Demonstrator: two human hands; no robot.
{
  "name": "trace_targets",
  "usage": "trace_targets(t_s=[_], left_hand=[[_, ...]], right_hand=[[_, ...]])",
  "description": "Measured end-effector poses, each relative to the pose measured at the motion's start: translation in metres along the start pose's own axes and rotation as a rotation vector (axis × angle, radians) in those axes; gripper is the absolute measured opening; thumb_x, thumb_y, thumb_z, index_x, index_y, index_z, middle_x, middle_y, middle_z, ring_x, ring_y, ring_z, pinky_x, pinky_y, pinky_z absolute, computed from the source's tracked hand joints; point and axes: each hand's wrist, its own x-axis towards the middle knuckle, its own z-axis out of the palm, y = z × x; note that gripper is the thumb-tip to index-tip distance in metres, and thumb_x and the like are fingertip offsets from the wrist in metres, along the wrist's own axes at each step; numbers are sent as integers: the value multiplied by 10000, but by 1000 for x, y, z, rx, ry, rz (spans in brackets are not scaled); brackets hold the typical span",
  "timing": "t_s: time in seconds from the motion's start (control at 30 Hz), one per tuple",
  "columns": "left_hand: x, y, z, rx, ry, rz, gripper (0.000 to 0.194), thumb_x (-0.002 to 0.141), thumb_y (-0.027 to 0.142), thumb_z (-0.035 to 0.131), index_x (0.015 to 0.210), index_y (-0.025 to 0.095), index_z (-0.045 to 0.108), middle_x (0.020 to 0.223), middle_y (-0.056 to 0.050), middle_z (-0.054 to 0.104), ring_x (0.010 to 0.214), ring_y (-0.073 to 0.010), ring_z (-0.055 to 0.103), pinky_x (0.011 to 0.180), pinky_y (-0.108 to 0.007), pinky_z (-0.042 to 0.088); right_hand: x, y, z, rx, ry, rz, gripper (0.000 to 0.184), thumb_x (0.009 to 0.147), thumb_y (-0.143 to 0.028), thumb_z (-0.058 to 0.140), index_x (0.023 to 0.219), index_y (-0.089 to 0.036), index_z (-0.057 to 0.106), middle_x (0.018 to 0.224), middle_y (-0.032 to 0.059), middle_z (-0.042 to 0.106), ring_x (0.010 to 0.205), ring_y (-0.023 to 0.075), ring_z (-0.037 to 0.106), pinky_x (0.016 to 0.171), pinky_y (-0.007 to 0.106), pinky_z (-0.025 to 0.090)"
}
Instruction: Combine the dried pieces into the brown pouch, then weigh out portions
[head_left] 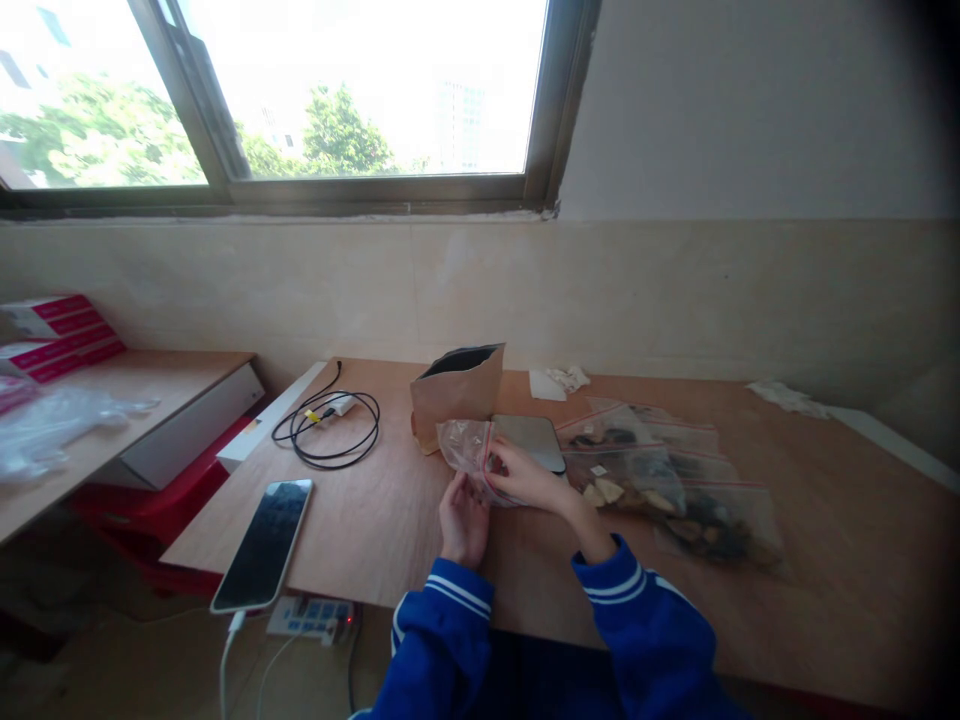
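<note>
A small clear zip bag with a red seal strip (pixel 471 447) lies on the wooden table (pixel 375 510) in front of me. My right hand (pixel 529 478) pinches the bag's edge, fingers closed on it. My left hand (pixel 463 520) rests beside the bag's near edge, fingers curled; whether it grips the bag I cannot tell. Just behind the bag lies a small grey digital scale (pixel 531 440), and an open brown paper pouch (pixel 456 395) stands upright behind that.
Several clear zip bags of dried pieces (pixel 660 485) lie to the right. A phone (pixel 264 542) sits at the near left edge, its cable hanging down to a power strip (pixel 311 617). A coiled black cable (pixel 330 425) and crumpled tissue (pixel 559 381) lie further back. A side bench with pink boxes (pixel 56 335) stands left.
</note>
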Motion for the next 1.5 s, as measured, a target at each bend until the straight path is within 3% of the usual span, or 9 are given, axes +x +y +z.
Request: trace_targets(t_s=[0.1,0.23,0.5,0.67,0.9,1.03,1.33,1.5], left_hand=[[1,1,0,-53,1,-13,161,827,165,520,897,134,663,892,-64,700,832,-129,652,829,-249,483],[0,0,3,-1,32,1,215,823,109,531,995,148,654,979,-58,697,882,-123,649,838,-231,482],[-2,-2,5,158,36,40,327,801,160,620,1128,170,601,1120,-82,664,933,-136,648,870,-238,467],[1,-4,1,153,24,93,318,770,184,662,1081,149,605,1101,-101,664,958,-169,645,905,-285,453],[3,-5,-7,171,-18,122,333,748,203,681,1069,152,610,1116,-104,659,1029,-206,624,979,-345,419],[3,-5,-6,154,2,106,362,753,227,673,1101,152,605,1145,-118,648,1109,-235,585,1005,-364,401],[0,-2,2,130,27,64,352,796,260,626,1135,171,604,1119,-92,665,1109,-226,586,1016,-367,402],[-1,-2,1,134,22,42,319,817,293,597,1115,180,616,1105,-87,670,1104,-232,587,1008,-382,402]], right_hand=[[-3,0,-2,98,18,31,77,818,-244,560,865,-183,560,860,31,613,770,171,572,727,291,455],[-5,4,-4,205,45,69,177,863,-347,505,906,-182,549,868,41,643,793,189,598,751,314,466],[-7,12,-4,323,70,107,245,878,-330,400,950,-230,612,912,44,674,1003,226,586,881,366,462],[-10,12,-2,363,-35,90,220,843,-327,480,967,-222,629,990,45,667,984,222,596,931,392,447],[-16,9,3,412,-139,157,362,796,-408,603,1077,-184,555,1041,79,644,916,223,625,803,380,518],[-14,11,6,402,-90,134,352,773,-373,643,1058,-183,556,1061,78,638,955,224,614,855,395,499],[-12,18,18,435,73,206,294,768,-326,620,997,-221,469,966,27,595,864,167,615,811,363,517],[-13,12,19,378,79,164,327,783,-263,585,1065,-217,427,971,33,595,890,169,602,848,371,490]])
